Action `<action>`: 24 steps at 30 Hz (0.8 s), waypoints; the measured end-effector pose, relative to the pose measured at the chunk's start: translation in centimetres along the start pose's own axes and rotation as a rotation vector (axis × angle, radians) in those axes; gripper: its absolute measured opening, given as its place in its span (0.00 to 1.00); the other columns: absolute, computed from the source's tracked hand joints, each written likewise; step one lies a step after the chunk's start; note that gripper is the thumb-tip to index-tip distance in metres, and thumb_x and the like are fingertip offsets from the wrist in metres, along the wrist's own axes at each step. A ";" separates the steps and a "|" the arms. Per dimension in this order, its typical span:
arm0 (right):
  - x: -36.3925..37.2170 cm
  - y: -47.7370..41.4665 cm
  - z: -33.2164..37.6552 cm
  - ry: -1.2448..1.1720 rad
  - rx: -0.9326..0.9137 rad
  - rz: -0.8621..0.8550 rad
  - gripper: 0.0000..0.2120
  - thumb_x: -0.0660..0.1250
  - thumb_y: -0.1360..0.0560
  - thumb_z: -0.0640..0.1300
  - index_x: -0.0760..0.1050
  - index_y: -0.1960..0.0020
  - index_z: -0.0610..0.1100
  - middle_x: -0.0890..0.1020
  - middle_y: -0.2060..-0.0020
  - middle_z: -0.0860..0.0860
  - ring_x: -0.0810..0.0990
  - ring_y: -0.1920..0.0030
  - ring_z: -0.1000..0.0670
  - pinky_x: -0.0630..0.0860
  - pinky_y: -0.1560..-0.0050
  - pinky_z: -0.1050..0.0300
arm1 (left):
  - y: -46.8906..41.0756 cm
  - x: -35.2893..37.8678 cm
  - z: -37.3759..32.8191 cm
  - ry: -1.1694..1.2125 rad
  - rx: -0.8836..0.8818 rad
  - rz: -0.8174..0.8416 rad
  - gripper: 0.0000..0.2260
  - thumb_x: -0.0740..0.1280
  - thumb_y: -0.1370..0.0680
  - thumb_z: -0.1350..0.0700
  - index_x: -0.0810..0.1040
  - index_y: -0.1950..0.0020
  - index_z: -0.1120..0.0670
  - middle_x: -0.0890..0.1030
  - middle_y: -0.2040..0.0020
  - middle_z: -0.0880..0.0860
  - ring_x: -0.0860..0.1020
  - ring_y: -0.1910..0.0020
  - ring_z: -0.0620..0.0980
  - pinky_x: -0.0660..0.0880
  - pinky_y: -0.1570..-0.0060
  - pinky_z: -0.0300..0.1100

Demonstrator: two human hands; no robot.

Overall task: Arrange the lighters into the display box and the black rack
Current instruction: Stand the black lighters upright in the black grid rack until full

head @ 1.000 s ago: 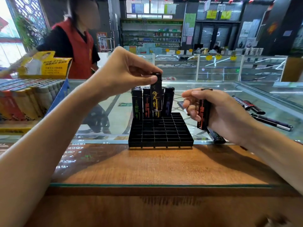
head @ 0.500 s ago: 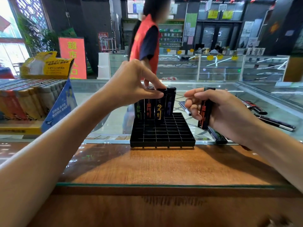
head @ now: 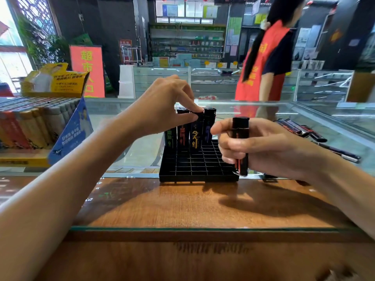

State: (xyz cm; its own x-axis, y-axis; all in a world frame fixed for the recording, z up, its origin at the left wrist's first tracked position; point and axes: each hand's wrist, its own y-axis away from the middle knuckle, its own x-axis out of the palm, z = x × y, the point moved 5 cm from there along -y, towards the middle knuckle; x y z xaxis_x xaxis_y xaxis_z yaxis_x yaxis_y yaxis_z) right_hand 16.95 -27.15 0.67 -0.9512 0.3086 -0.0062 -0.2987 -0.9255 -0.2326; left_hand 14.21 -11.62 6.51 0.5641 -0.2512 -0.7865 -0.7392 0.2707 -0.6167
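The left hand (head: pixel 164 106) is pinching the cap of the glossy yellow-print lighter (head: pixel 195 136), which is standing in the far row of the gridded black rack (head: pixel 194 169). The right hand (head: pixel 263 147) is gripping the red-print lighter (head: pixel 240 126) upright at the rack's right edge.

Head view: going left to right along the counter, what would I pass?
Display box → black rack → held lighter in the right hand → loose lighters.

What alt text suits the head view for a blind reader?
The left hand pinches the top of a yellow-marked lighter standing in the black rack; the right hand holds a second lighter upright nearby. Loose lighters lie on the glass.
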 end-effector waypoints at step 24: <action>-1.4 0.0 0.7 -0.226 -0.039 -0.098 0.22 0.58 0.25 0.34 0.65 0.32 0.31 0.74 0.57 0.44 0.75 0.56 0.48 0.76 0.43 0.51 | 0.1 -0.2 0.3 0.034 -0.015 0.053 0.10 0.71 0.27 0.56 0.82 0.46 0.50 0.75 0.58 0.42 0.71 0.57 0.41 0.64 0.58 0.27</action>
State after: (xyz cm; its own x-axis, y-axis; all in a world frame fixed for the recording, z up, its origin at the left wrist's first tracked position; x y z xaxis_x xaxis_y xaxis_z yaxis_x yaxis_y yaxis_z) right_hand 18.18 -27.76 1.35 -0.9122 0.3357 0.2348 -0.3916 -0.8830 -0.2588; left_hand 14.18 -11.23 6.61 0.5117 -0.2688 -0.8161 -0.7730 0.2706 -0.5738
